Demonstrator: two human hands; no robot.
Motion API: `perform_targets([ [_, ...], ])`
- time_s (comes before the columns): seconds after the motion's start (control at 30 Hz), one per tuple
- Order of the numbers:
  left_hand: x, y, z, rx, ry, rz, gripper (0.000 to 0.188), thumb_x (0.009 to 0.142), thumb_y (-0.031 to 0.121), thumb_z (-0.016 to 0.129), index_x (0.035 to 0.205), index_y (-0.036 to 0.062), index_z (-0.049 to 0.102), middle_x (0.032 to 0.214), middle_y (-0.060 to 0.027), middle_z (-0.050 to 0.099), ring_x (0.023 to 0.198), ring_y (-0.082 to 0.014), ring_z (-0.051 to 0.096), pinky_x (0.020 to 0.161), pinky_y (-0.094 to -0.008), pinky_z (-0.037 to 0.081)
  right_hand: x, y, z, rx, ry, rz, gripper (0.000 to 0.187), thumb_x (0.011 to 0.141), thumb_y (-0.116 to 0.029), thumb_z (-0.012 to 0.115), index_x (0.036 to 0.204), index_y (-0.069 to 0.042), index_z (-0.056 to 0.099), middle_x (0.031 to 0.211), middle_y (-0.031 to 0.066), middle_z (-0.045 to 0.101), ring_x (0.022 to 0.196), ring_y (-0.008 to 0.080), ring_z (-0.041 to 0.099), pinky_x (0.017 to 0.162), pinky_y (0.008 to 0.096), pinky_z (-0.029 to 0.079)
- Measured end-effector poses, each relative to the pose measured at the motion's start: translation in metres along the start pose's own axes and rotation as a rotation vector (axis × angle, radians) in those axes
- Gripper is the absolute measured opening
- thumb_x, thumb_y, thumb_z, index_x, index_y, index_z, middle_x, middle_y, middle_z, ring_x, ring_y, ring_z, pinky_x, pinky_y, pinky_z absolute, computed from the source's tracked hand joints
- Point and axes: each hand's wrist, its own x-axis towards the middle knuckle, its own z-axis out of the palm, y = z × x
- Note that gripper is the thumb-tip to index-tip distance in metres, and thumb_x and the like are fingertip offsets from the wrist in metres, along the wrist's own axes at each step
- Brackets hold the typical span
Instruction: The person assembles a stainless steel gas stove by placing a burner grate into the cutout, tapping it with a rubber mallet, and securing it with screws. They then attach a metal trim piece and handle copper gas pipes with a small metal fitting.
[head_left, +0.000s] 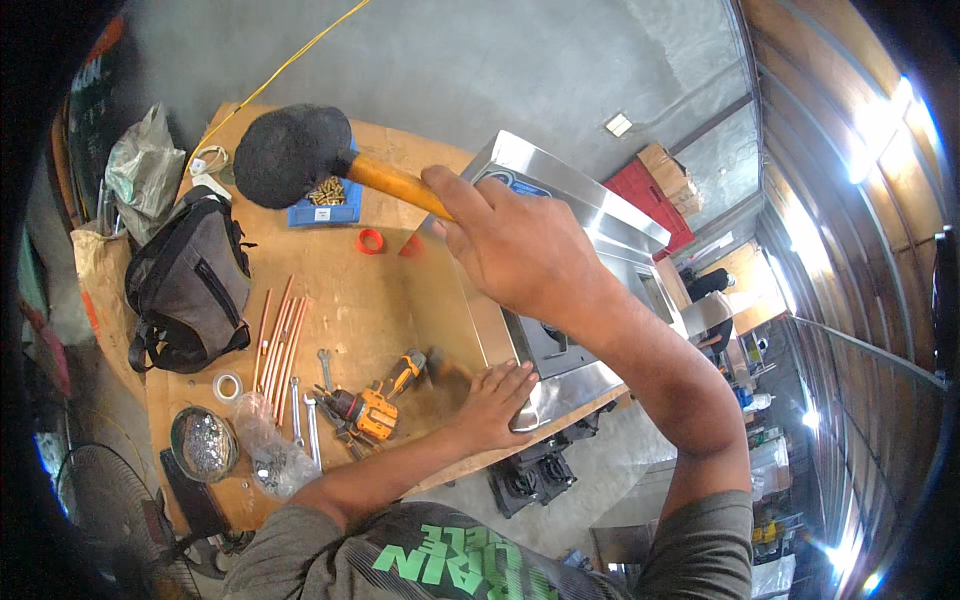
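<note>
A mallet with a black head (293, 155) and a wooden handle (398, 188) is raised over the workbench. My right hand (515, 245) is closed round its handle, with the head pointing left. Below it stands a stainless steel appliance (490, 330) that looks like a gas stove, its shiny side panel facing left. My left hand (497, 402) lies flat with fingers stretched out on the near corner of this metal body. Part of the appliance is hidden behind my right hand and forearm.
Left on the wooden bench lie an orange cordless drill (378, 412), wrenches (312, 425), copper tubes (282, 340), a tape roll (227, 387), a bowl of small parts (204, 443) and a grey backpack (200, 285). A blue bin (335, 212) of brass fittings stands behind. Black burner parts (535, 480) sit below the bench edge.
</note>
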Motion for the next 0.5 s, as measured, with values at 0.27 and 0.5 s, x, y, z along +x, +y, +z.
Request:
perform_targets([
  [0.27,0.001,0.002,0.003,0.029,-0.044,-0.017,0.105,0.068,0.05,0.08,0.153,0.0067,0.035,0.16,-0.0155,0.03,0.146,-0.0383,0.027,0.114,-0.0613,0.023,-0.005,0.051,0.046,-0.224,-0.38,0.587,0.042,0.099,-0.027,0.052,0.134,-0.004,0.046,0.084,0.0224,0.071,0.075,0.0412,0.07,0.064,0.0504,0.057],
  [0.5,-0.001,0.0,0.003,-0.008,-0.026,0.008,0.102,0.075,0.05,0.076,0.156,0.0095,0.03,0.161,-0.0115,0.029,0.146,-0.0354,0.028,0.115,-0.0608,0.024,0.036,-0.008,-0.006,-0.084,-0.027,0.143,0.045,0.098,-0.027,0.058,0.137,-0.009,0.045,0.087,0.0186,0.066,0.075,0.0401,0.066,0.06,0.0532,0.052],
])
